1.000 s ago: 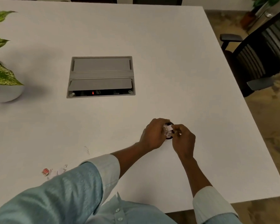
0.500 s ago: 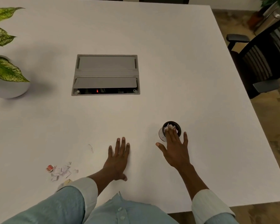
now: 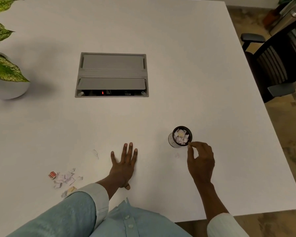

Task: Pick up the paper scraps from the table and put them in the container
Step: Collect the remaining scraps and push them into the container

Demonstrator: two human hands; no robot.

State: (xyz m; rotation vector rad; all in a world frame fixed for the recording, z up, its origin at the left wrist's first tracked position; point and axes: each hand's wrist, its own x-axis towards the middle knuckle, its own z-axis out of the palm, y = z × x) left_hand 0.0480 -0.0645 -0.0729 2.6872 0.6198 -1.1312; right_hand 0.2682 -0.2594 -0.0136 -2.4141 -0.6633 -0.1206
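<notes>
Left hand [image 3: 125, 166] flat, fingers spread; torn white paper scraps [image 3: 65, 178] at its 8 o'clock. Right hand [image 3: 201, 159] brings bunched fingertips to round black-rimmed container [image 3: 172, 141] at 5 o'clock rim; grip unclear.

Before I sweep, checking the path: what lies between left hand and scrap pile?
Head view: bare table between left hand and scrap pile; one sliver lies farther back.

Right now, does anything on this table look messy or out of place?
Yes: torn paper scraps lie scattered on the white table, left of the left hand, with one stray scrap apart. The cup already holds others.
</notes>
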